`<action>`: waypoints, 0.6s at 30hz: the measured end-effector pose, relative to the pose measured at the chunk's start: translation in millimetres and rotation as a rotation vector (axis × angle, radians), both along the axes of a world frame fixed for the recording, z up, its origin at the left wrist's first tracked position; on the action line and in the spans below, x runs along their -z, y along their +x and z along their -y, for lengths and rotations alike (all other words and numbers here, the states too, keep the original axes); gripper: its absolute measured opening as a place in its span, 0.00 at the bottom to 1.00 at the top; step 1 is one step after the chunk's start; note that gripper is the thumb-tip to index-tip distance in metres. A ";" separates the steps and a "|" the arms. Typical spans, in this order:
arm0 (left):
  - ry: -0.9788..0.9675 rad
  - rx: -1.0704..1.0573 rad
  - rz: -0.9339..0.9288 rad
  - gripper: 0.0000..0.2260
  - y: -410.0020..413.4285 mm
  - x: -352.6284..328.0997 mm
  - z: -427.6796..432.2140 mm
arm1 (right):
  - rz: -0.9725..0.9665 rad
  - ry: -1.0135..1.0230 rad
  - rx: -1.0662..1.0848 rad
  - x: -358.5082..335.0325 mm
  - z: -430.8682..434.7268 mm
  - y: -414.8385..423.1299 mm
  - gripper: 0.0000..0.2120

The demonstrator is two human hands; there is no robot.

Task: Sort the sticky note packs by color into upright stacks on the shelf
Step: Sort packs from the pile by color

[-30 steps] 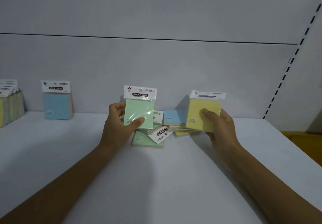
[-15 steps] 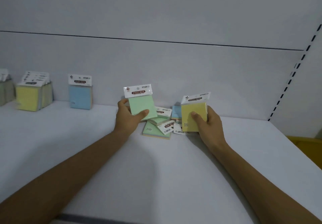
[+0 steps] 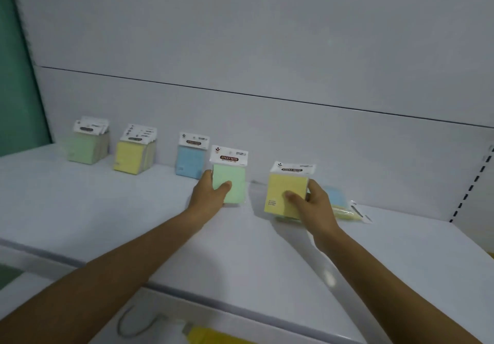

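Hands: both loaded, well apart. left hand clamps green pack, thumb across the front, fingers behind. right hand clamps yellow pack, thumb on the front, fingers wrapped round the right edge.
Pack positions: both upright over mid shelf; can't tell if the lower edges touch it. green pack sits just right of blue pack.
Targets: green stack far left, yellow stack next right, then blue pack standing alone. All at the far side of the shelf.
Leftovers: loose pile lying flat behind right hand; blue and yellow show, rest hidden.
Risk 1: green pack must pass blue pack and yellow stack to reach green stack. A low sweep likely clips blue pack; it's a single with nothing beside it and would tip easily.
Risk 2: yellow pack's target is left of left hand. Moving both at once probably means crossed arms and a bump.
Risk 3: header cards on both stacks fan out unevenly, so the rows look loosely leaned. Shoving a new pack in could slide or topple a row.
Risk 4: wrap looks glossy; pack may slip or fall over if released too high.
Risk 5: dim light, pale tints; green/yellow mix-up possible, low odds.
Readable text: "STICKY NOTE" in a dark band on green pack's header, red logo mark at its top left. Same band on yellow pack's header, blurrier.
Unreadable: small print on headers, small lines at lower left of yellow pack, headers on the stacks.
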State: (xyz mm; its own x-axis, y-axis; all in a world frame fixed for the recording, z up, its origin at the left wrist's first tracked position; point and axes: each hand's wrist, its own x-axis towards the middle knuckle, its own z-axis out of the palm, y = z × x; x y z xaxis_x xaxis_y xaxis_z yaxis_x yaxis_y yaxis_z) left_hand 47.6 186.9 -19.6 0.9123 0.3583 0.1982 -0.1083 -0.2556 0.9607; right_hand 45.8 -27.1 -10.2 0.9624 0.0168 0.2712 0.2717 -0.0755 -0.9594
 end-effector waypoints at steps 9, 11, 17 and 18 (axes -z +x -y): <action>-0.018 -0.086 0.011 0.10 -82.2 -7.6 -178.0 | -0.057 0.004 -0.148 3.9 -163.0 -33.0 0.11; 0.000 -0.117 0.020 0.08 -100.4 -9.5 -215.2 | -0.054 -0.002 -0.177 2.5 -198.6 -43.5 0.11; 0.006 -0.147 0.040 0.07 -145.7 -7.9 -302.9 | -0.055 -0.137 -0.210 6.1 -293.6 -70.1 0.10; 0.007 -0.141 0.045 0.07 -151.5 -6.8 -314.3 | -0.061 -0.149 -0.211 7.7 -306.6 -73.0 0.10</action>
State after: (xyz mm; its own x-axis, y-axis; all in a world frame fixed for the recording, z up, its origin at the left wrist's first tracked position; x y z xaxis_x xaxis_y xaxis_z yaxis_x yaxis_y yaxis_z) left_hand -103.9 501.2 -12.8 0.8430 0.4811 0.2404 -0.1133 -0.2781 0.9538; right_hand -27.2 279.5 -17.9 0.9480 0.2539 0.1919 0.2380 -0.1651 -0.9571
